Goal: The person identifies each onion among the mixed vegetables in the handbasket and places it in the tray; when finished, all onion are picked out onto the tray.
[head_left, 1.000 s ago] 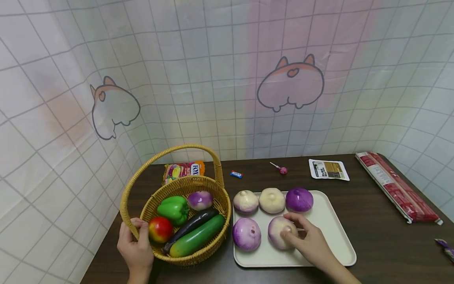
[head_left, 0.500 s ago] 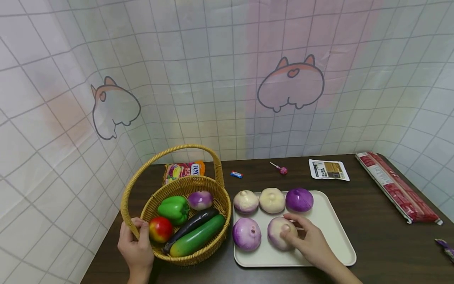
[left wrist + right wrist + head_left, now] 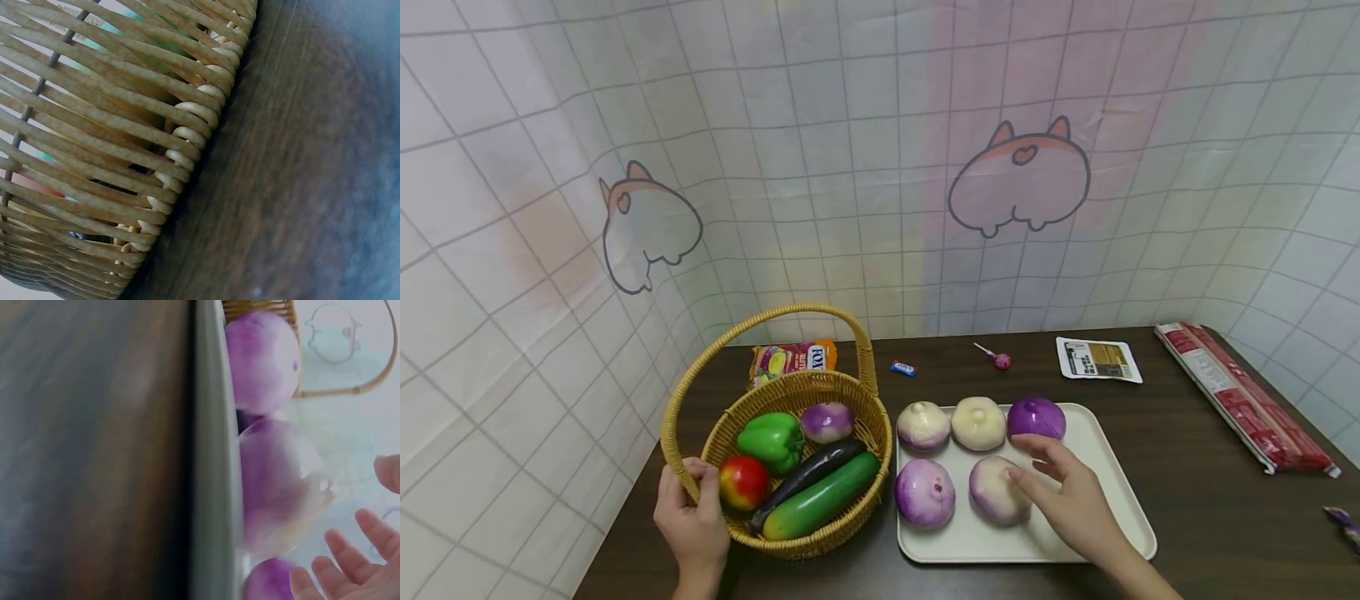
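My left hand (image 3: 694, 521) grips the base of the handle (image 3: 672, 417) of a wicker basket (image 3: 811, 547) in the head view. Inside the basket lie a green bell pepper (image 3: 772, 442), a red-yellow fruit (image 3: 744, 483), a dark eggplant (image 3: 808, 475), a green cucumber-like vegetable (image 3: 827, 498) and a purple-white bulb (image 3: 827, 422). My right hand (image 3: 1075, 500) hovers with fingers spread just right of a pale purple-white onion (image 3: 996, 492) on a white tray (image 3: 1105, 525). In the right wrist view a gap shows between the fingers (image 3: 350, 556) and that onion (image 3: 281, 487).
Several other onions sit on the tray, among them a deep purple one (image 3: 1036, 419). Behind lie a candy bag (image 3: 793, 360), a small blue candy (image 3: 903, 367), a lollipop (image 3: 1002, 361) and a white packet (image 3: 1099, 360). A long red package (image 3: 1247, 400) lies at right.
My right hand has let go of the onion and drawn slightly up and to the right, its fingers spreading. The onion stays on the tray; my left hand keeps its grip on the handle.
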### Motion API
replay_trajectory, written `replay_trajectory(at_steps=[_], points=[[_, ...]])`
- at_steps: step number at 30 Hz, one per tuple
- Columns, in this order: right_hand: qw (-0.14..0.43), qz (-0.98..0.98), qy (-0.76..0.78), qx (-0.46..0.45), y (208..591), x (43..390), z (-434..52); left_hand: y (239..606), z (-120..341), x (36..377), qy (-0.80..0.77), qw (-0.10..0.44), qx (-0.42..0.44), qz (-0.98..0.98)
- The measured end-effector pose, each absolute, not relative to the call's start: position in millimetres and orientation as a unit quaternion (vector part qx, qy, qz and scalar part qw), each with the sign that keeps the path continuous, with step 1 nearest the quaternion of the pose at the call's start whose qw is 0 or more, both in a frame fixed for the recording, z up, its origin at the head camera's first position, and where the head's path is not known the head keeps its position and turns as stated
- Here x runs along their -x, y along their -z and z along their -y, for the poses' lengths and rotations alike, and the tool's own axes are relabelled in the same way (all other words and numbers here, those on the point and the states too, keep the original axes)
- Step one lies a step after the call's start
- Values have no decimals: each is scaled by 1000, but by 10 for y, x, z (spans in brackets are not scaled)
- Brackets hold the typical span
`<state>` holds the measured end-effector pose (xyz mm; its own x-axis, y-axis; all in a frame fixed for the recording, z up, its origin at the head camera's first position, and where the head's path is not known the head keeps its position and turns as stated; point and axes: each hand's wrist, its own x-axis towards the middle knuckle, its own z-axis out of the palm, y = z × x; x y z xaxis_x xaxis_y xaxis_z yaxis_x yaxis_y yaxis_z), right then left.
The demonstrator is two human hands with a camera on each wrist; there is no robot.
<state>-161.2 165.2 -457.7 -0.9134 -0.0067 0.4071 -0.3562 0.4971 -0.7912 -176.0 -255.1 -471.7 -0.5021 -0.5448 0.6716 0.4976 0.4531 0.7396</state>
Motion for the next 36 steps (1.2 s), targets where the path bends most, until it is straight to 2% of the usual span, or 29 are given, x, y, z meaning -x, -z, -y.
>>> replay_trajectory(at_steps=[5,10,17,28,36], points=[[191,838,-488,-149,4370,1622,-1500,4560,2429,1694,517,516,-13,683],[165,816,-515,-206,4204,1684,-1159,4439,2372,1627,516,512,-10,687],[127,796,-522,-278,4158,1789,-621,4448,2381,1636,510,502,-11,699],[44,800,-535,-270,4126,1990,-114,4442,2380,1632,509,517,-11,688],[35,799,-556,-226,4154,2170,119,4438,2395,1628,500,512,-19,698]])
